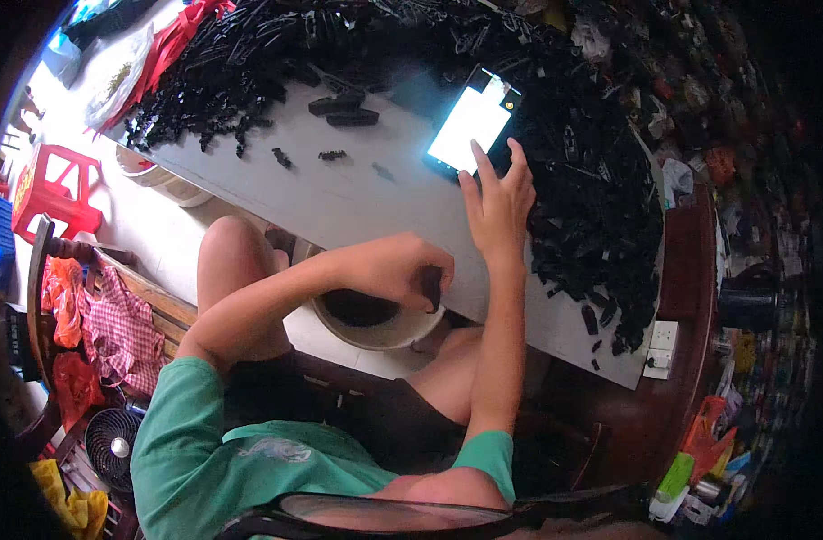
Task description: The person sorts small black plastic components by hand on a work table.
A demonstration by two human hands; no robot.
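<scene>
My left hand (395,268) is closed around a small black piece (429,286), whose exact kind I cannot make out. It is over a pale round tub (368,352) that holds dark contents between my legs. My right hand (500,200) reaches forward with its fingers spread, the index fingertip on or just above the lit screen of a smartphone (470,126). The phone lies on the white tabletop (339,202), its screen washed out by glare. Loose black plastic-looking parts (344,110) are scattered near it.
Large heaps of black parts (601,216) cover the table's far side and right. A red stool (58,193) stands at the left, near a wooden bench (159,310) with a checked cloth (123,328). A small black fan (114,447) is at lower left; a white socket block (662,346) sits right.
</scene>
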